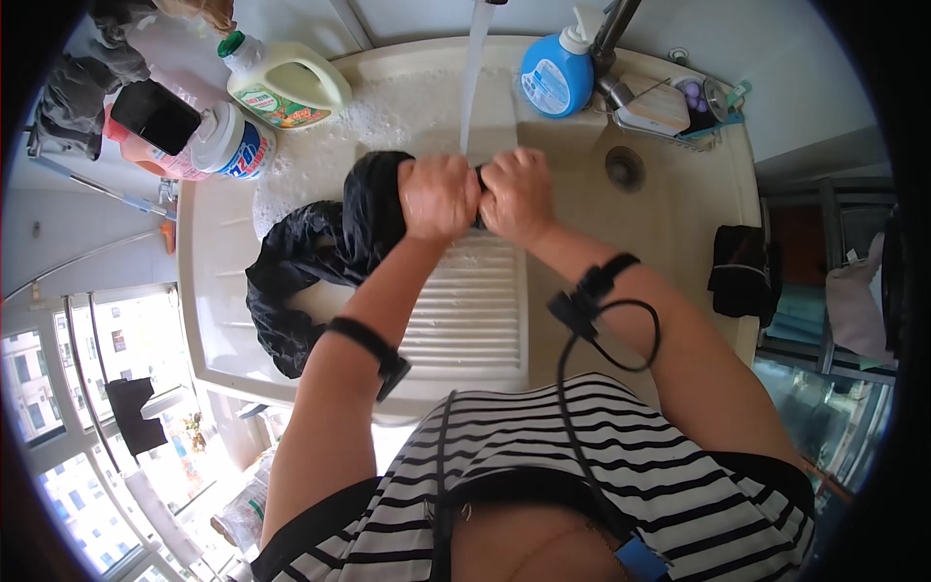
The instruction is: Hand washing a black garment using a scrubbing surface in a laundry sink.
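Both fists grip a wet black cloth garment (374, 211) above the ribbed washboard (465, 313) of a cream laundry sink (567, 356). My left hand (440, 195) is closed round the bunched fabric, and my right hand (516, 190) clasps a short part of it close beside. The rest of the garment hangs in a twisted loop to the left, lying over the sink's left part. A stream of water (473, 80) runs down just behind my hands. What lies inside the fists is hidden.
Bottles, including a yellow-green jug (291, 87), and a dark phone (155, 116) stand at the back left. A blue pump bottle (556, 76) and a soap rack (651, 109) are at the back right, near the drain (625, 168). Black cloth (740, 270) hangs over the right rim.
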`<state>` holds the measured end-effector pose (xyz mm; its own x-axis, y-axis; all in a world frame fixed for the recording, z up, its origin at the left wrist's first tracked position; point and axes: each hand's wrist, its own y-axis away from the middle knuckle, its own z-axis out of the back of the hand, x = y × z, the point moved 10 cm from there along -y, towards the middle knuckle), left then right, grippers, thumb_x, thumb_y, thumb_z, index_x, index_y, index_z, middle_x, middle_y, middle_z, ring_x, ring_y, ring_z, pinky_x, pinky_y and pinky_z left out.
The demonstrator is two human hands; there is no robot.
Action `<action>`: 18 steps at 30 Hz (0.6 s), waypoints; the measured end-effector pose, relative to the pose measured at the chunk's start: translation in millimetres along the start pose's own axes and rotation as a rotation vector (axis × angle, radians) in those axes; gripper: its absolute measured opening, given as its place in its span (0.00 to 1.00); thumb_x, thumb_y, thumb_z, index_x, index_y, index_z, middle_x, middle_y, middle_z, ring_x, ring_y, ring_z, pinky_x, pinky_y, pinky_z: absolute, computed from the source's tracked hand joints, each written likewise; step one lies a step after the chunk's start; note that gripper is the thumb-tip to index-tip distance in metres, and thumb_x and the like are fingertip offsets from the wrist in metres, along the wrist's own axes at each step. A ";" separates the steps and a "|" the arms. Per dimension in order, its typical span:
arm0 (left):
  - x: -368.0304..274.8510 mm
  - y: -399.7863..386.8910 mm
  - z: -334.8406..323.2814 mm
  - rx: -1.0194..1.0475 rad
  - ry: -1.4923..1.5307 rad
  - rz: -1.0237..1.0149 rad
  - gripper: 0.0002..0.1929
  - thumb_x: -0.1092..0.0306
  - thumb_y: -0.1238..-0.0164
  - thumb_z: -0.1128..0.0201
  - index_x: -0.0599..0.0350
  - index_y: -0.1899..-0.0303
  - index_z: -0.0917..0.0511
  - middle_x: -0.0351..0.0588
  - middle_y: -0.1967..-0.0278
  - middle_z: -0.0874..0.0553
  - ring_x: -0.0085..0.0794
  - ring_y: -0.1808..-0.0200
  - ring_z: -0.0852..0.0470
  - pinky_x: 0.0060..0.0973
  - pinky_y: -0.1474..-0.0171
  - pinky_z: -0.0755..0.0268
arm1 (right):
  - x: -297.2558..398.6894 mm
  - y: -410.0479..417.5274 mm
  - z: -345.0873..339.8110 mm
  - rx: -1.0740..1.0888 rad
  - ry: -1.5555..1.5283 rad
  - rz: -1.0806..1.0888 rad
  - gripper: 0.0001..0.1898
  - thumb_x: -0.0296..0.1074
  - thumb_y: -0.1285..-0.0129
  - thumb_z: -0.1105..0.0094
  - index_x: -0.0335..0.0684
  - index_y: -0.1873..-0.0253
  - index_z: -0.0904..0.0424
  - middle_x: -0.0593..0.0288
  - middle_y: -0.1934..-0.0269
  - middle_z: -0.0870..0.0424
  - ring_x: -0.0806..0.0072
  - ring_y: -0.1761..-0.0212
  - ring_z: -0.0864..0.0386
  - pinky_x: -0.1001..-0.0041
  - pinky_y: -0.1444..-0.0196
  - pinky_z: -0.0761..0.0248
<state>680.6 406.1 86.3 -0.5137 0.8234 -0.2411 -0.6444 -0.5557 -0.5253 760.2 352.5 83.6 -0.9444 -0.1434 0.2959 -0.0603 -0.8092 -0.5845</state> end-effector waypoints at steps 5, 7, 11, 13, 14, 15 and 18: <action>53.8 -37.5 -36.6 0.058 -0.203 0.277 0.08 0.60 0.33 0.40 0.53 0.65 0.21 0.49 0.63 0.18 0.48 0.58 0.20 0.44 0.51 0.31 | -38.8 -39.7 -39.3 0.069 0.045 -0.282 0.05 0.35 0.48 0.36 0.42 0.70 0.21 0.58 0.63 0.19 0.57 0.54 0.24 0.54 0.49 0.35; 45.0 -29.2 -21.0 -0.081 -0.231 0.263 0.09 0.60 0.33 0.40 0.54 0.63 0.21 0.50 0.61 0.18 0.48 0.56 0.20 0.45 0.49 0.32 | -40.4 -28.0 -30.2 0.019 0.070 -0.284 0.06 0.36 0.47 0.36 0.42 0.69 0.21 0.58 0.61 0.19 0.56 0.53 0.24 0.54 0.49 0.35; -1.6 19.2 2.6 0.048 0.004 0.009 0.08 0.60 0.35 0.39 0.53 0.62 0.21 0.50 0.62 0.19 0.50 0.55 0.21 0.47 0.44 0.36 | 8.9 11.4 28.0 -0.092 -0.007 0.056 0.15 0.44 0.48 0.32 0.40 0.61 0.18 0.56 0.56 0.19 0.57 0.50 0.24 0.56 0.48 0.34; 7.4 -1.0 -3.2 0.037 -0.041 0.047 0.10 0.59 0.33 0.40 0.54 0.60 0.20 0.50 0.63 0.18 0.49 0.56 0.20 0.45 0.48 0.33 | 14.6 7.9 28.7 -0.051 -0.020 0.083 0.19 0.47 0.49 0.30 0.40 0.58 0.18 0.55 0.55 0.19 0.57 0.49 0.24 0.56 0.47 0.33; 21.1 -14.6 -17.3 0.153 -0.054 0.143 0.11 0.58 0.31 0.40 0.55 0.60 0.20 0.49 0.63 0.17 0.50 0.55 0.19 0.46 0.48 0.32 | -4.8 -5.4 7.5 0.065 -0.004 -0.044 0.21 0.50 0.49 0.30 0.40 0.58 0.17 0.55 0.55 0.19 0.57 0.48 0.24 0.56 0.46 0.33; 38.6 -28.1 -31.4 0.254 -0.072 0.235 0.12 0.57 0.30 0.41 0.56 0.60 0.20 0.49 0.62 0.16 0.51 0.54 0.19 0.46 0.47 0.32 | -23.6 -18.9 -13.5 0.169 0.017 -0.160 0.23 0.52 0.50 0.29 0.40 0.57 0.17 0.55 0.55 0.18 0.57 0.47 0.23 0.56 0.45 0.33; 61.8 -38.2 -45.8 0.260 0.060 0.375 0.14 0.55 0.28 0.39 0.56 0.55 0.20 0.50 0.56 0.16 0.53 0.50 0.20 0.48 0.44 0.32 | -44.5 -34.0 -27.6 0.225 -0.003 -0.233 0.23 0.55 0.48 0.30 0.40 0.58 0.16 0.55 0.56 0.17 0.55 0.49 0.23 0.57 0.47 0.31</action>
<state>699.4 483.4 54.1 -0.7097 0.5609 -0.4264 -0.5450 -0.8206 -0.1723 795.4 402.1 69.4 -0.9126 0.0590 0.4046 -0.2014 -0.9261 -0.3191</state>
